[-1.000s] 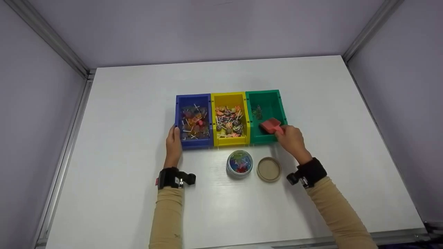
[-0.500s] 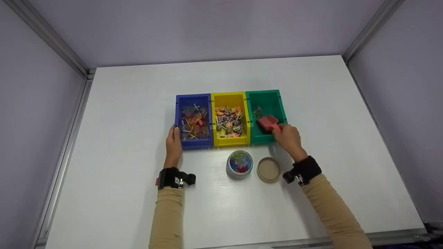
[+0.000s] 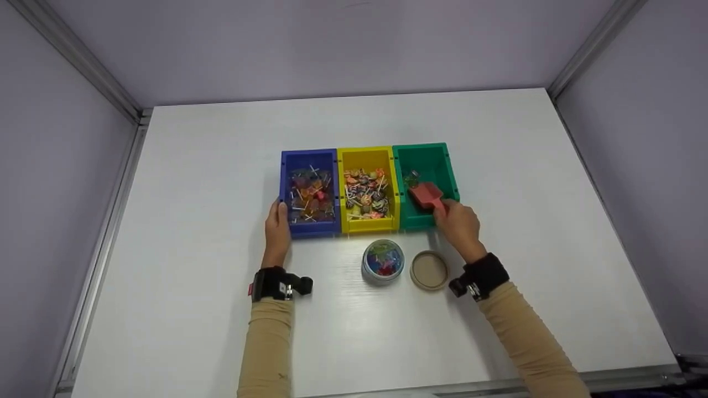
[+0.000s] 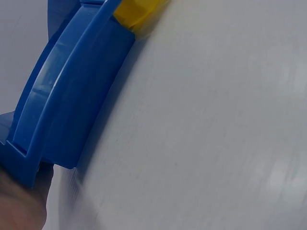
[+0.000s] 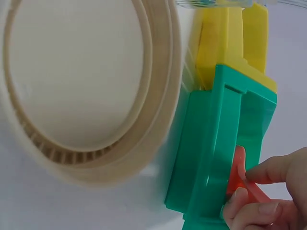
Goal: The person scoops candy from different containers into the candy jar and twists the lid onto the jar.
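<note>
My right hand (image 3: 458,228) grips the handle of a red scoop (image 3: 427,194). The scoop's head is down inside the green bin (image 3: 434,155), just short of a few small clear candies (image 3: 411,178) by its left wall. In the right wrist view, thumb and fingers pinch the scoop's handle (image 5: 256,191). My left hand (image 3: 277,235) rests against the outer left side of the blue bin (image 3: 310,229), near its front corner. Most of its fingers are hidden in the left wrist view.
A yellow bin (image 3: 369,225) of wrapped lollipops joins the blue bin, which holds clear lollipops, to the green one. In front stand a round jar (image 3: 383,262) containing colourful candies and, to its right, a tan round lid (image 3: 430,271). Walls enclose the white table (image 3: 193,232).
My right hand has slid slightly left and the scoop has shifted left and a little away from me inside the green bin, closer to the candies. The left hand stays put.
</note>
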### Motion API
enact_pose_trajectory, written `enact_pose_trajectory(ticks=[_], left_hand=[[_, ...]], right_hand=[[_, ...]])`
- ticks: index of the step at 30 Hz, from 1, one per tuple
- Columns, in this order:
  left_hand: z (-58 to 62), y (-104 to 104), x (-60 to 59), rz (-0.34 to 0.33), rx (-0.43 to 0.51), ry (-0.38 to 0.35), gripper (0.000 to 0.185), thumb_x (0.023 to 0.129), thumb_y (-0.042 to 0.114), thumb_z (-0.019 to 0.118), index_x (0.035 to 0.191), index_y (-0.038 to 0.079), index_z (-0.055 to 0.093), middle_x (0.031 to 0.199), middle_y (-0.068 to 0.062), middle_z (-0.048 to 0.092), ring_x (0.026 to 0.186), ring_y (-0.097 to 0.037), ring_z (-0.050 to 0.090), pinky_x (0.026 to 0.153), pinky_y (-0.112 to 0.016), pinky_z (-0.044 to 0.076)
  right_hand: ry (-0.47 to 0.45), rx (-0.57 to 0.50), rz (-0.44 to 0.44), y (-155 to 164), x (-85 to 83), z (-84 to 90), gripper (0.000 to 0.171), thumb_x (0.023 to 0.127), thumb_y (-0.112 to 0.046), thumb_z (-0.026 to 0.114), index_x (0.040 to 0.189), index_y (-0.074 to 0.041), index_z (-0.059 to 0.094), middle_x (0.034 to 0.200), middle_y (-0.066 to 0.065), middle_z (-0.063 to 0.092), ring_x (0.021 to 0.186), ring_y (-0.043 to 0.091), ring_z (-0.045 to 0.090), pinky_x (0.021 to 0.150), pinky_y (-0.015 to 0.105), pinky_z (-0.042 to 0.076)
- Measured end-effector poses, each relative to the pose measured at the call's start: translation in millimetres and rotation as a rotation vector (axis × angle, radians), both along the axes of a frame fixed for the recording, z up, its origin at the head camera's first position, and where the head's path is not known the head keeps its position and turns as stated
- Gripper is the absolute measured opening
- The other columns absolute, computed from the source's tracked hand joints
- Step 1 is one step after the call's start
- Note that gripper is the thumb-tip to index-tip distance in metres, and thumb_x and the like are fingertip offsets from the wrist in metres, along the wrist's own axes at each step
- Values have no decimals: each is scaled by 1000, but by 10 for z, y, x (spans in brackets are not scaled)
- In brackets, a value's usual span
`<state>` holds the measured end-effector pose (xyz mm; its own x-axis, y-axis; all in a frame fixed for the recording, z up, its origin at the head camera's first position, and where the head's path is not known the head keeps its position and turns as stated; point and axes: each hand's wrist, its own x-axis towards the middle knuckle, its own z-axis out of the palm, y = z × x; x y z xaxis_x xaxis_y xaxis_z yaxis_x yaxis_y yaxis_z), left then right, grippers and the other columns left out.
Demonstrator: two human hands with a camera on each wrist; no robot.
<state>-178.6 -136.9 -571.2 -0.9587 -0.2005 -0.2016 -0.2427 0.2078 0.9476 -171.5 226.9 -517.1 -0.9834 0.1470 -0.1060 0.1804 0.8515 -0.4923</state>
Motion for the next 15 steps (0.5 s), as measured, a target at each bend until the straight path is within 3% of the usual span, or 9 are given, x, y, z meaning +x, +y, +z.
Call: enact_pose_trajectory(ticks=[8,15], left_hand=[[28,1,18,-13,13,-14,55,107,29,29,151,-3,24,158,-22,27,150,-33,23,126,-44,21],[27,4,20,1,-3,-12,54,106,28,30,150,-3,25,157,-23,29,149,-35,25,125,-45,22]], right_hand=[[38,30,-12,-71,-32,5,31,94,-18,55,112,5,68,92,27,71,75,35,65,65,51,53],[18,42,-8,-157,-135,20,31,96,-19,54,105,8,68,91,26,71,71,28,59,67,49,53]])
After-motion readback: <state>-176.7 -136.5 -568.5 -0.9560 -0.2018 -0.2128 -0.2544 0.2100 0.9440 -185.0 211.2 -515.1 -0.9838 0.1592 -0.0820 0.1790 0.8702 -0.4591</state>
